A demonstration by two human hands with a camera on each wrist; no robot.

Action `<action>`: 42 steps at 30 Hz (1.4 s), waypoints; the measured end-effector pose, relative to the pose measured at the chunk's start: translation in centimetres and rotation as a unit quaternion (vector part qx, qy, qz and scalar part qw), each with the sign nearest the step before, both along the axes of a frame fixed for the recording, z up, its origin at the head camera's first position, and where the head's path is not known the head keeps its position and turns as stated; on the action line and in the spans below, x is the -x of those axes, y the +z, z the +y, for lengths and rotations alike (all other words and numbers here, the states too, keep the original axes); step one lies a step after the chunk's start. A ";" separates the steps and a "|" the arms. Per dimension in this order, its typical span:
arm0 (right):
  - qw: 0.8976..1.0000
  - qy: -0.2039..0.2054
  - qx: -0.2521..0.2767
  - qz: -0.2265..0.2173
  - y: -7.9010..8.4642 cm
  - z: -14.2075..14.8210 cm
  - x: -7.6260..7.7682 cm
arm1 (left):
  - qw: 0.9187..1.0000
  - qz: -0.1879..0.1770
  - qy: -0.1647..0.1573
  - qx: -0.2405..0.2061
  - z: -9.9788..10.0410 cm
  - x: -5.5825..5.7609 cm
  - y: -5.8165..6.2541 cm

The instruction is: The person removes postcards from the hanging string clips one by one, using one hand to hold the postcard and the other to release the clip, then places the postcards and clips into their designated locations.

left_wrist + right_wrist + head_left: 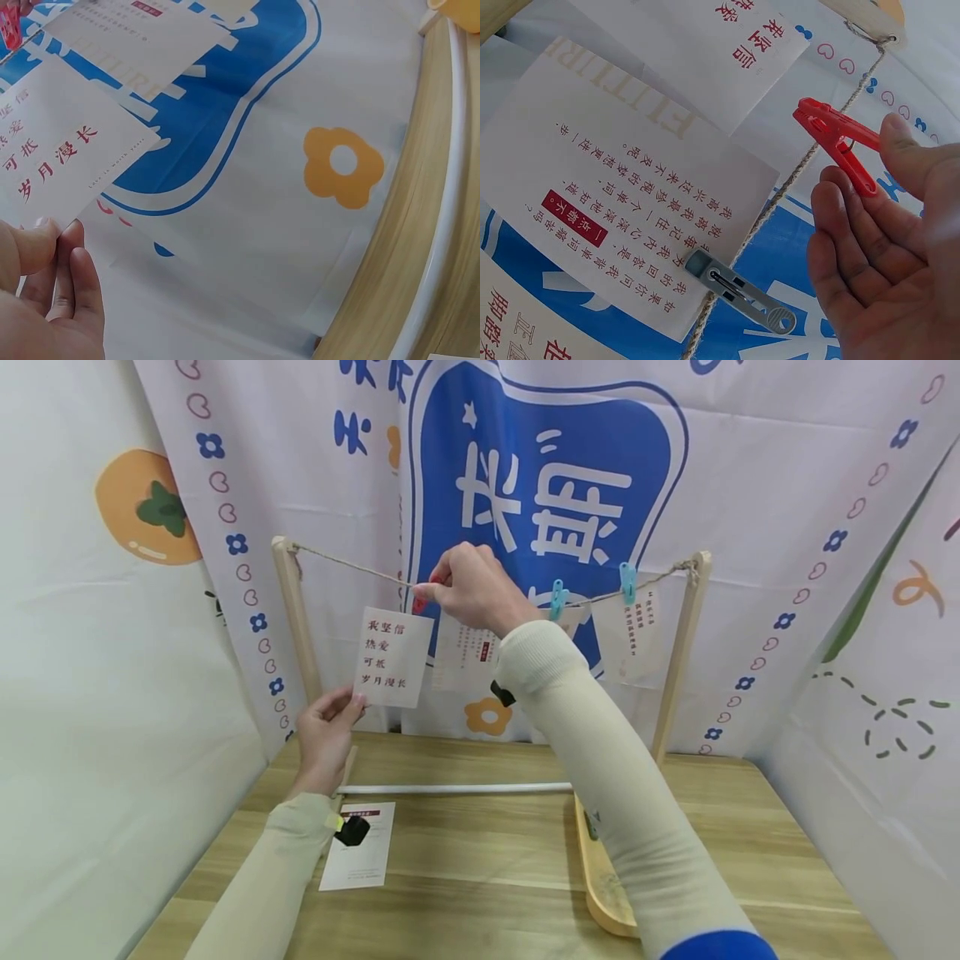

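Observation:
My left hand (326, 735) pinches a white card (393, 658) with red writing by its lower left corner, holding it upright just below a twine line (348, 562). At the line, my right hand (476, 585) pinches a red clothespin (831, 129) between thumb and fingers. The right wrist view shows this clothespin beside the twine, apart from the card. A printed card (630, 180) hangs nearby under a grey clothespin (742, 292). Farther right, a card (628, 639) hangs from a blue clothespin (627, 583), with another blue clothespin (557, 599) on the line.
Wooden posts (678, 660) hold the twine at both ends, and a white bar (457, 789) crosses low between them. Another card (358, 852) lies on the wooden table (480, 893). A shallow wooden tray (600, 893) stands under my right forearm. Behind hangs a printed cloth (765, 527).

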State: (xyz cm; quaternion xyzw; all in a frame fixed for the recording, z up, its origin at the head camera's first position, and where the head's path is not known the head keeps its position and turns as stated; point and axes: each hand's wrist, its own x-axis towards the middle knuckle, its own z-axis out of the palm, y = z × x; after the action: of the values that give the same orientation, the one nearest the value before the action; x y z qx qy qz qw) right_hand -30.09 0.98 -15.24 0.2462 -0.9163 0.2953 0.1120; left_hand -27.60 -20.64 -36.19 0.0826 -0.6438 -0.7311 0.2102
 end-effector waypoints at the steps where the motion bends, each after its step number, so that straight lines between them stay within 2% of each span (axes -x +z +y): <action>1: 1.000 0.001 0.001 0.000 0.0 0.0 0.0 | 1.000 0.001 0.000 -0.004 0.0 0.0 0.0; 7: 1.000 0.004 0.003 -0.001 -0.2 0.2 0.3 | 1.000 0.006 -0.004 -0.004 -0.2 -0.2 -0.4; 23: 0.999 0.020 -0.002 -0.031 -0.9 0.7 0.5 | 1.000 -0.012 -0.002 -0.005 -0.3 -1.2 -1.6; 31: 0.999 0.030 -0.001 -0.024 -1.0 1.0 0.5 | 0.999 -0.016 -0.002 -0.040 -0.6 -1.7 -1.6; 42: 0.999 0.029 -0.009 -0.031 -1.4 1.5 0.5 | 0.999 -0.030 -0.008 -0.045 -0.3 -2.2 -2.2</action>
State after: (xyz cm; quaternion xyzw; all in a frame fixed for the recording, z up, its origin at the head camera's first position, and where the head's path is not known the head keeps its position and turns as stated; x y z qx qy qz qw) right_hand -30.58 2.50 -16.65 0.2644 -0.9144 0.2977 0.0722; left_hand -25.38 -20.98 -38.40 0.1088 -0.6167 -0.7582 0.1814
